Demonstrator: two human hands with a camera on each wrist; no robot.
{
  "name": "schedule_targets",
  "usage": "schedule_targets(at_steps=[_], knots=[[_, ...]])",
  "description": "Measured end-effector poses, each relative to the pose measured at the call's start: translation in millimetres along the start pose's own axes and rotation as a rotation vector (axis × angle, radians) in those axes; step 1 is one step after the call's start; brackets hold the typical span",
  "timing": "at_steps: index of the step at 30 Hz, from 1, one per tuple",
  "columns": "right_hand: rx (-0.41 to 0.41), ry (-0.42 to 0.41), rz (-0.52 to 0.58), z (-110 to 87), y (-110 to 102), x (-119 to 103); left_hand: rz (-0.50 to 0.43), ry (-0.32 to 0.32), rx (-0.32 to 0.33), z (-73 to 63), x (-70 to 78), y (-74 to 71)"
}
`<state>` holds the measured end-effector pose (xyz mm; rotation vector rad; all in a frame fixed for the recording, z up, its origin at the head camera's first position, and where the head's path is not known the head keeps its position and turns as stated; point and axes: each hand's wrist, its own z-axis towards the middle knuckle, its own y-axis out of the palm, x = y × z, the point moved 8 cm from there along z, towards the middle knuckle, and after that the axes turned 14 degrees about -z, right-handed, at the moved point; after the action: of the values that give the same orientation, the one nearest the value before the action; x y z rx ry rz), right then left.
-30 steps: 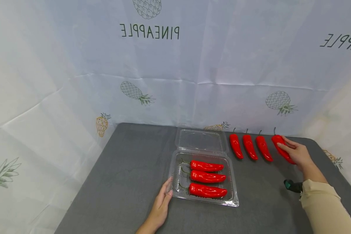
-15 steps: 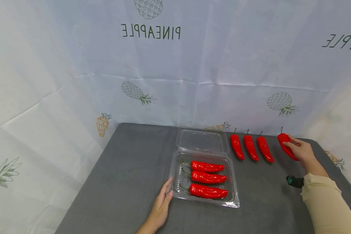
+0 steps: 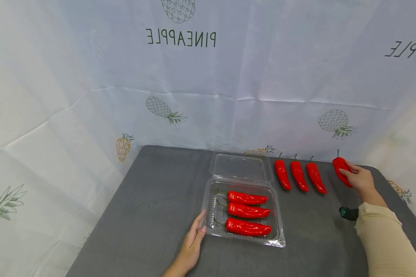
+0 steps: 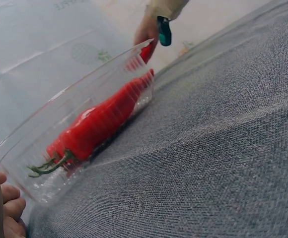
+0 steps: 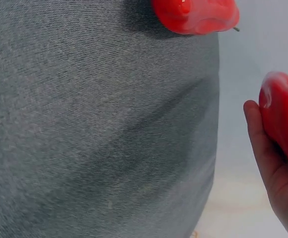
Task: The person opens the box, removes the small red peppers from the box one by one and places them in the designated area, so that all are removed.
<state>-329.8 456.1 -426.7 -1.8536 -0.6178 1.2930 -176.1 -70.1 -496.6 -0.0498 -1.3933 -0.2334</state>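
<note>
Pepper point(image 3: 339, 167): stem end far, tip near and right; long axis runs mostly far-near. Right hand point(image 3: 360, 181) holds it from its right side. Left hand point(image 3: 191, 246), well left and nearer, grips clear container's point(image 3: 242, 239) near-left corner.

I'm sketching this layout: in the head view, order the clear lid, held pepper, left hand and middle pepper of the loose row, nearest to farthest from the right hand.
1. Held pepper: gripped in the right hand.
2. Middle pepper: lying to that hand's left.
3. Clear lid: farther left, laid open.
4. Left hand: at the container's near-left corner.
</note>
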Motion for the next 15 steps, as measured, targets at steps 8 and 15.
schedule_targets(at_steps=[8, 15], knots=[[0.075, 0.033, -0.126, -0.1, 3, 3, -0.007, 0.004, -0.001, -0.3, 0.1, 0.4], [0.068, 0.020, -0.022, 6.3, 11, 2, -0.010, 0.012, -0.001, 0.1, 1.2, 0.2]])
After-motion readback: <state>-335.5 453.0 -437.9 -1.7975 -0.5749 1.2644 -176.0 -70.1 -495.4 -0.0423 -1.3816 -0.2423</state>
